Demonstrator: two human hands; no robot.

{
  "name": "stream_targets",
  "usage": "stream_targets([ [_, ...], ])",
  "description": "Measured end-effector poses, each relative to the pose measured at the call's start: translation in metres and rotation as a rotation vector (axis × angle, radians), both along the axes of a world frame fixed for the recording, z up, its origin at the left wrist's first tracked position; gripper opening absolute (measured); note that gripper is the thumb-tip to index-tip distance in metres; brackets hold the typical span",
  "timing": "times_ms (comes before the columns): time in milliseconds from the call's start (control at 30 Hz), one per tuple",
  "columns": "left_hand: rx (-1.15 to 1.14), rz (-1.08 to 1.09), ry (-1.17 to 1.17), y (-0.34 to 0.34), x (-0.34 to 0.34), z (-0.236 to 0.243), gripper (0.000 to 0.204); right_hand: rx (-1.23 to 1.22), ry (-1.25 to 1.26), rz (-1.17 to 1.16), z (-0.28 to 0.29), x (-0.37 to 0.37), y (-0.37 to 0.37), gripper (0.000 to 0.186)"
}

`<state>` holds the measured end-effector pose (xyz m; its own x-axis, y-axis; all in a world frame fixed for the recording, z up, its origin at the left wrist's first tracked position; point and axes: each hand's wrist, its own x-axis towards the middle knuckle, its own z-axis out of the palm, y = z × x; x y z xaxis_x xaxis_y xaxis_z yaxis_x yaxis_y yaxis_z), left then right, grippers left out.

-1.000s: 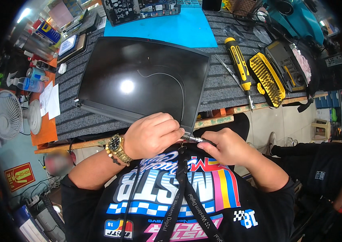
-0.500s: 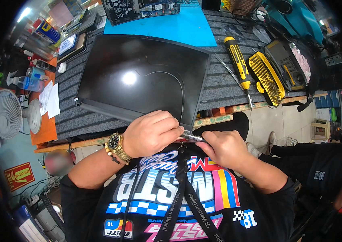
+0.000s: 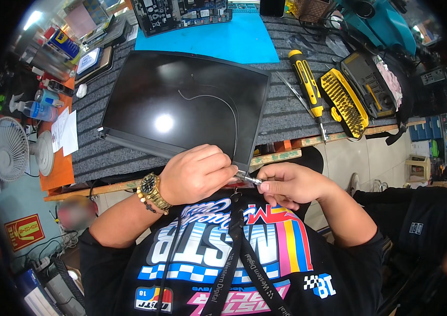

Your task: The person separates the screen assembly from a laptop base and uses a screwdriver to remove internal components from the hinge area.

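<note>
one black laptop screen lies face up on the striped grey mat, its near right corner poking over the front edge of the desk. i'd guess it's light for its width but fragile: stiff until you twist it, and the glossy face looks slick. i'd hold it by the rim or the dark strip along the near side and keep any push off the panel. a thin cable curves across the face, probably bendy and easy to snag.

hands: left hand is closed up, thumb and fingers bunched at that near right corner. fingertips are mostly hidden, so can't tell if they've got the screen rim, the tool's tip or some small part. right hand is half open, thumb and index pinching a slim metal tool, other fingers loosely curled. looks like a small driver, tip toward the left hand.

further out, to the right: tweezers, a yellow and black screwdriver, a yellow bit holder. beyond the screen, a blue mat with an opened laptop base on it.
</note>
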<state>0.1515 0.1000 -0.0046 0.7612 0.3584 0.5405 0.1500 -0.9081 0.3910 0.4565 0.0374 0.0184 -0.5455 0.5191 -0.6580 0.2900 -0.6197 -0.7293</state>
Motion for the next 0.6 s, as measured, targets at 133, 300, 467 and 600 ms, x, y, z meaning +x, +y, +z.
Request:
stream_targets([
  [133,-0.006,-0.005,-0.014,0.0,0.001,0.0,0.019,-0.09,0.002,0.058,-0.015,0.004,0.006,0.04],
  [300,-0.012,-0.006,-0.018,0.0,0.0,0.001,0.02,0.458,-0.176,0.169,-0.006,-0.007,-0.005,0.04],
  [467,-0.029,-0.007,-0.001,0.0,0.0,0.001,0.024,0.638,-0.337,0.203,0.006,-0.015,-0.01,0.036],
  [600,-0.037,-0.009,0.019,0.0,-0.001,0.0,0.028,0.689,-0.367,0.184,0.009,-0.018,-0.015,0.036],
])
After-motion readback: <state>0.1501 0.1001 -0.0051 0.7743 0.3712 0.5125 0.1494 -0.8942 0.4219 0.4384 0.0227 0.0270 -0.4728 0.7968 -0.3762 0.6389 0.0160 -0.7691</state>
